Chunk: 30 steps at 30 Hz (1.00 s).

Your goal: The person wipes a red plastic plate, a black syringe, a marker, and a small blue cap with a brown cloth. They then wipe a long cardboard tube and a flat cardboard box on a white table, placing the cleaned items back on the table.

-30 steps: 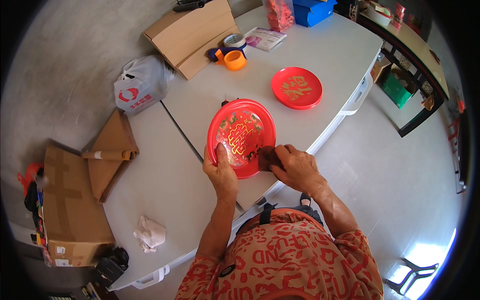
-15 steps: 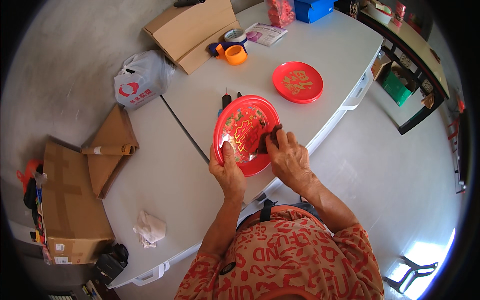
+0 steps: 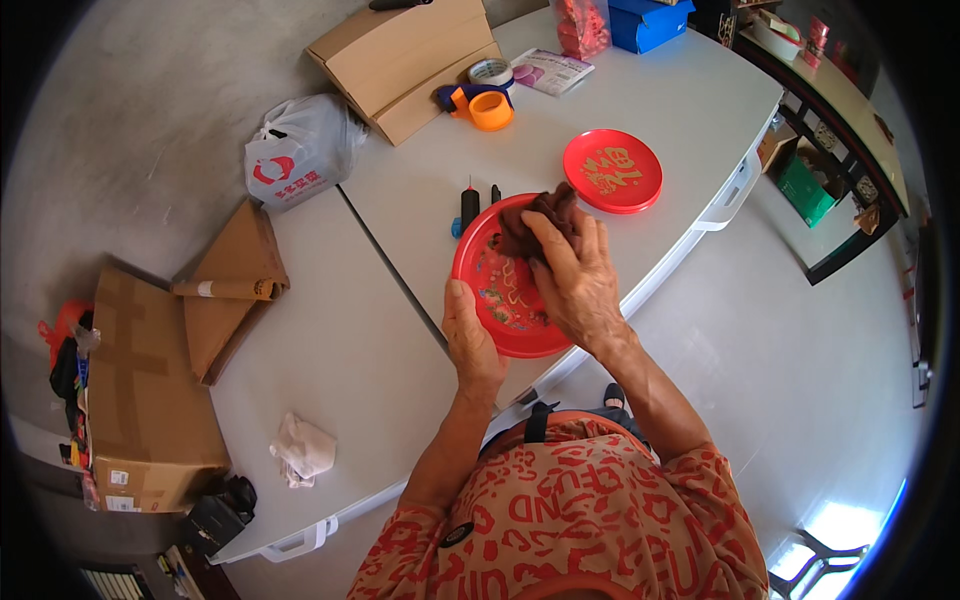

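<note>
At frame centre, the left hand (image 3: 472, 338) grips the red plate (image 3: 497, 290) by its lower rim, tilting it steady; the right hand (image 3: 574, 275) closes on a dark cloth (image 3: 535, 215), probably pressed against the plate's upper face.

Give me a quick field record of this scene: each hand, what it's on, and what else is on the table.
left hand: grips near rim of the red plate, lifted and tilted
right hand: presses a dark cloth on the plate's face
second red plate: flat on the white table
nearby: orange tape dispenser, black markers, crumpled white rag
</note>
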Tool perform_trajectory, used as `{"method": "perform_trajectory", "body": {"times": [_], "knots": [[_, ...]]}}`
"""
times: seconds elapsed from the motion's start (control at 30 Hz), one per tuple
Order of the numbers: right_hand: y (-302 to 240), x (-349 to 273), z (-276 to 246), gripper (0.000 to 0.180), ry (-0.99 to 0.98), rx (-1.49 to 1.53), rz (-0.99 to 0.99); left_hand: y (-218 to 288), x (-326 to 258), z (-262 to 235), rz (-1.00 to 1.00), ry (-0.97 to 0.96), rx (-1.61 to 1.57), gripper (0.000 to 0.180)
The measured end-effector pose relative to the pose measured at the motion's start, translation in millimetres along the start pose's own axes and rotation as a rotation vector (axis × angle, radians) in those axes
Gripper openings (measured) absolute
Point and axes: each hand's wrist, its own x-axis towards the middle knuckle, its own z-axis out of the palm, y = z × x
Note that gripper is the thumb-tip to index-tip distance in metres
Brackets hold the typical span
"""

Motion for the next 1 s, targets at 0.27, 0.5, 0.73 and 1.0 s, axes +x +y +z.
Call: {"method": "perform_trajectory", "body": {"times": [0.27,0.5,0.73,1.0], "knots": [[8.1,-15.2,21.7,0.048,-0.267,0.102,-0.216,-11.8,10.5,-0.7,0.051,0.124,-0.038,0.052],[28.2,-15.2,0.8,0.038,-0.594,0.28,-0.207,-6.4,21.6,4.3,0.177,0.373,0.214,0.037],[76.6,-17.5,0.8,0.049,-0.618,-0.068,-0.218,28.4,55.4,-1.4,0.392,0.459,0.01,0.043],[105.1,10.5,-49.5,0.056,-0.297,0.724,0.379,-1.0,57.4,38.6,0.076,0.265,-0.222,0.046]]}}
